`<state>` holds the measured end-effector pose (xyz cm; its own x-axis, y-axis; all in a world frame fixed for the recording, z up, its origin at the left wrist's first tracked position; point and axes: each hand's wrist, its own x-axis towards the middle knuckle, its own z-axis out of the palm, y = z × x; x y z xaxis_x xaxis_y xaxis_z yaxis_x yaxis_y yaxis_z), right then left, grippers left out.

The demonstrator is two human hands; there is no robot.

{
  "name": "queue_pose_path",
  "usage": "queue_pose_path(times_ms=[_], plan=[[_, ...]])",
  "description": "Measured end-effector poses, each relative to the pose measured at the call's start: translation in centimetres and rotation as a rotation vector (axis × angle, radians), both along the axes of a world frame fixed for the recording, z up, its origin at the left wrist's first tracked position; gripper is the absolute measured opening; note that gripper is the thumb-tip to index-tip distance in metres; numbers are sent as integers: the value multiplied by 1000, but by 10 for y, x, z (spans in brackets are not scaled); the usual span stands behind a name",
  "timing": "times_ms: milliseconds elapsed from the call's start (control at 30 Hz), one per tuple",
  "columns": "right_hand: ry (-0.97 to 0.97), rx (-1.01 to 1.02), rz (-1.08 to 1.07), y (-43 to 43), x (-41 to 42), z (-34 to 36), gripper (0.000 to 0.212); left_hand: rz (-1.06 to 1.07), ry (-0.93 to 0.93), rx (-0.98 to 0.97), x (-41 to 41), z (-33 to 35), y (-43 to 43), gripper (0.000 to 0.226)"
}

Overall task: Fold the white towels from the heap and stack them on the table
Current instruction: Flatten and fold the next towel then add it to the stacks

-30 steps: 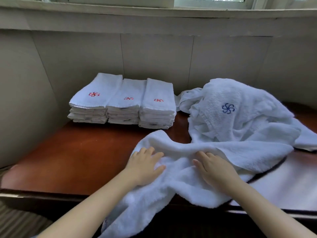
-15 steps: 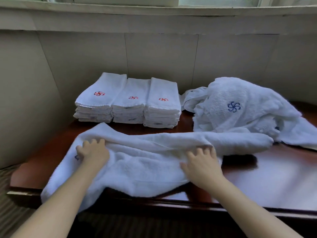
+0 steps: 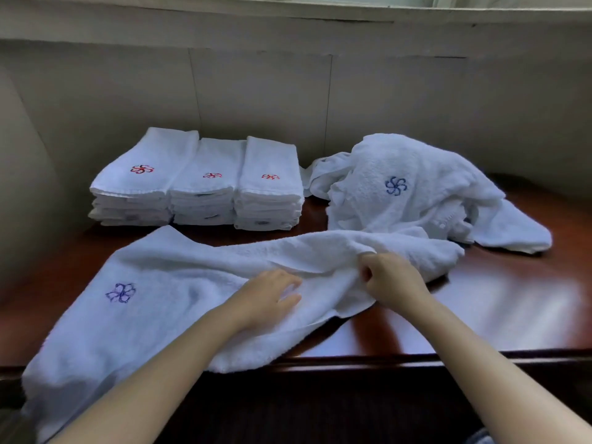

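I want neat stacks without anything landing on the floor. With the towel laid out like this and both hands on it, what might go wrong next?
1. The spread towel hangs over the table's front edge at the left; a pull could slide it off.
2. The right hand pinches a bunched fold while the left hand presses flat, so creases may get folded in.
3. The towel's far end lies close to the heap; tugging might drag the heap along.

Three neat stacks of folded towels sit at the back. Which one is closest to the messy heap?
The rightmost stack, its top towel marked with a small red pinwheel. Its right edge sits beside the crumpled heap; the other two stacks lie further left.
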<state>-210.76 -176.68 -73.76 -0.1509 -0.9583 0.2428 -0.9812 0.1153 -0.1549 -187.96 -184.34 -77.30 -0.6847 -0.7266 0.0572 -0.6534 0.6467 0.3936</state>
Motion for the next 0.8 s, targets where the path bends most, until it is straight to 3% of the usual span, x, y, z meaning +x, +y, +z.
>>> queue_pose_path(times_ms=[100, 200, 367, 433, 533, 600, 800], plan=[[99, 231, 51, 15, -6, -16, 26, 20, -118, -126, -12, -5, 1, 52], [268, 192, 16, 26, -17, -27, 46, 89, -146, -153, -19, -9, -2, 60], [337, 157, -43, 31, -16, -15, 32, 160, -142, -105, -17, -16, -8, 70], [306, 245, -83, 40, -6, 1, 25, 232, -157, -110, -14, -18, -13, 73], [204, 555, -28, 64, 4, 20, 14, 326, -165, -103, -11, -16, -22, 79], [106, 699, 12, 77, 5, 31, 25, 348, -181, -86, -10, -14, -27, 84], [-162, 804, -57, 67, -21, 39, 58, 357, -227, -50, -14, -8, -32, 89]])
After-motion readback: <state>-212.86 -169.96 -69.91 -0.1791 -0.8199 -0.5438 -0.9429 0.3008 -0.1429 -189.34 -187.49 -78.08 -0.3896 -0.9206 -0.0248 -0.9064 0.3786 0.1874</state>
